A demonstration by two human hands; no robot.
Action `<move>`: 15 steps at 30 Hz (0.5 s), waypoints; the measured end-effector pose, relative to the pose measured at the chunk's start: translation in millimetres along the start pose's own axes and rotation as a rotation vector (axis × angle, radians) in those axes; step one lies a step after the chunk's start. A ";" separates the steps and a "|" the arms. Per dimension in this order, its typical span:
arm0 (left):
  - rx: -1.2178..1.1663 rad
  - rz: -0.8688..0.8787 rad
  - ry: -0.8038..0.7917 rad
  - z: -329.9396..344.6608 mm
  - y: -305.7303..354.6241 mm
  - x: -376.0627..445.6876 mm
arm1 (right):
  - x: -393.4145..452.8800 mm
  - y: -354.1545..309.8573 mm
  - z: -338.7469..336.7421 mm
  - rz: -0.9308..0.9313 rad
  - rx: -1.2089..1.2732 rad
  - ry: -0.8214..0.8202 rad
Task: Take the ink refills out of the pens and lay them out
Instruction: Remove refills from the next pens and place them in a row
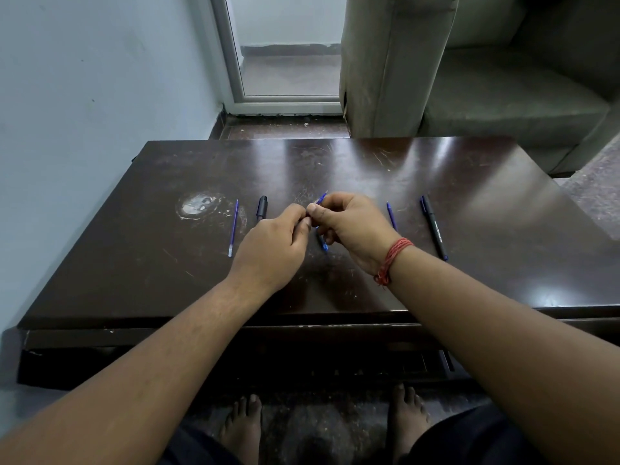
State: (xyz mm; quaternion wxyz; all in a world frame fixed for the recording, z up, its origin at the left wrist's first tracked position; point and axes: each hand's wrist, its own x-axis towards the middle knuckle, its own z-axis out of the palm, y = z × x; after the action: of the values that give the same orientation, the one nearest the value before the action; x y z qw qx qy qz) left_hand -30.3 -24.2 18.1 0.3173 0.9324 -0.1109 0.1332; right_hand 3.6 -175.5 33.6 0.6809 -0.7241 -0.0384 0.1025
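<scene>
I see both hands meeting over the middle of the table (436, 169). My right hand (352, 226) pinches a blue pen (321, 199), its long axis running from me toward the far right. My left hand (271, 243) is curled, fingertips pinching the pen's near part, just beside the right thumb. One refill (233, 228) lies left.

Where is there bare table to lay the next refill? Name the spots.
Free: the table strip between the blue refill and the left edge, and the far half behind everything. Crowded: the middle row, from black barrel past both hands to the black pen.
</scene>
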 end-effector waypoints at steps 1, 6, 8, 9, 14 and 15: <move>0.005 0.003 -0.001 0.6 0.1 -0.2 | -0.6 -1.3 0.4 0.001 -0.001 0.011; 0.018 -0.009 -0.027 0.7 -3.6 0.1 | 5.7 -19.4 -15.5 0.005 0.262 0.219; 0.014 -0.030 -0.033 -0.8 -6.3 0.6 | 12.4 -26.3 -32.6 -0.011 0.390 0.321; 0.014 -0.039 -0.032 -1.4 -7.3 1.0 | 15.1 -28.3 -42.6 -0.025 0.426 0.374; 0.019 -0.059 -0.029 -1.1 -8.9 2.9 | 17.7 -22.4 -78.9 -0.057 0.332 0.519; 0.022 -0.059 -0.030 -0.8 -8.9 2.7 | 17.6 -20.0 -80.4 -0.056 0.300 0.518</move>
State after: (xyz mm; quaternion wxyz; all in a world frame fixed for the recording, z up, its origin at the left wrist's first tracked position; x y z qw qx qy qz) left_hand -25.3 -17.2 14.6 0.3092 0.9405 -0.0864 0.1111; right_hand 38.6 -249.3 55.9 0.7700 -0.6161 0.1321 -0.0998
